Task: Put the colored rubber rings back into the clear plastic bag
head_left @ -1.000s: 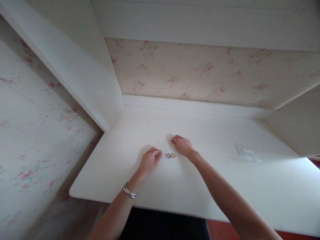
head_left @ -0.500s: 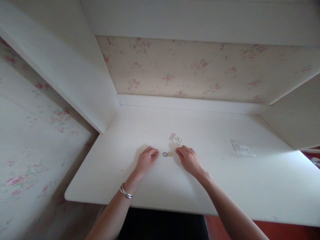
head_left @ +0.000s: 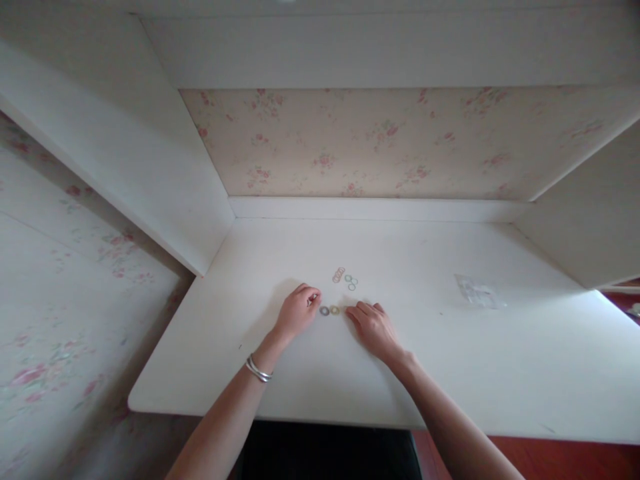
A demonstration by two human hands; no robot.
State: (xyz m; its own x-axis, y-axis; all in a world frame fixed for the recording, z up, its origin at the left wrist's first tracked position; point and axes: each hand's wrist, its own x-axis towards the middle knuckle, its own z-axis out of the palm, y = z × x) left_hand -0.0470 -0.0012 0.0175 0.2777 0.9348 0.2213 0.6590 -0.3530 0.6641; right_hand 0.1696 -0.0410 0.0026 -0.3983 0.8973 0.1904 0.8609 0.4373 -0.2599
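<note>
The right hand (head_left: 374, 328) has slid in from 3 o'clock, fingertips now just beside the yellow ring (head_left: 335, 310), grasping nothing. The left hand (head_left: 297, 312) stays loosely curled at 9 o'clock of the grey ring (head_left: 325, 311); whether it holds anything I cannot tell.

Both hands rest on the white surface (head_left: 450, 373). The left hand (head_left: 296, 312) lies just left of a grey ring (head_left: 325, 311), the right hand (head_left: 375, 328) just right of a yellow ring (head_left: 335, 310). Behind them lie pink rings (head_left: 339, 275) and green rings (head_left: 351, 281); a clear packet (head_left: 477, 292) sits well apart to the right.

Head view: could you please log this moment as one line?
left hand: beside grey ring | right hand: by yellow ring | thin rings: behind, apart | clear bag: right | white desk
</note>
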